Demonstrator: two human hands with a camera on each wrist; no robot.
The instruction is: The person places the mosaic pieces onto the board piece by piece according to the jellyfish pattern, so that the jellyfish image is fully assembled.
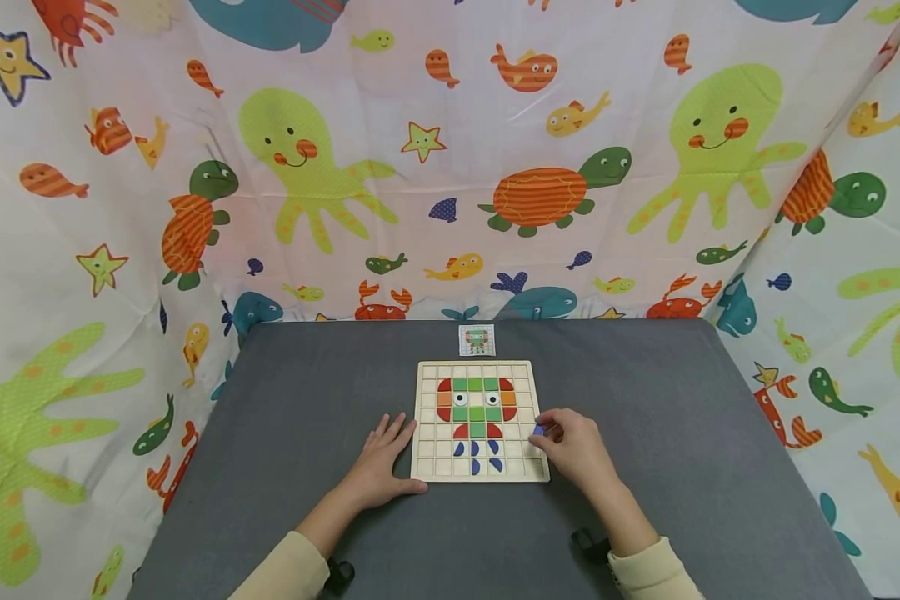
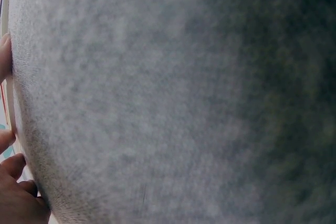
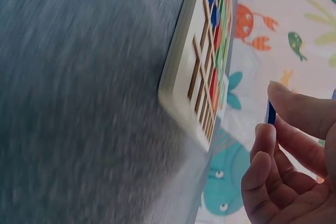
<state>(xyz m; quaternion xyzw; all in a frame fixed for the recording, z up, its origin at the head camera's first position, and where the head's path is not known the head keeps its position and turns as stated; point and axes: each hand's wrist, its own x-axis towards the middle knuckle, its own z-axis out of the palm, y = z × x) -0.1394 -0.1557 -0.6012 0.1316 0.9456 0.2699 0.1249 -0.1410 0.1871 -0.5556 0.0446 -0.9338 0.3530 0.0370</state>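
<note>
A square wooden grid board (image 1: 525,467) lies on the grey table, with red, green and orange tiles and two eye tiles forming a figure. Several blue rounded tiles (image 1: 475,467) sit in its lower cells. At the board's left edge rests my left hand (image 1: 378,467), fingers spread and thumb at the near left corner. Over the right edge, my right hand (image 1: 576,450) pinches a small blue tile (image 1: 537,430) between thumb and fingers. In the right wrist view, this blue tile (image 3: 271,113) shows thin and edge-on, and the board (image 3: 178,77) stands apart from the fingertips.
Just beyond the board lies a small picture card (image 1: 477,340) showing a similar tile figure. Behind the grey table (image 1: 330,375) hangs a white cloth (image 1: 450,225) printed with sea animals. Dark straps (image 1: 591,546) circle both wrists.
</note>
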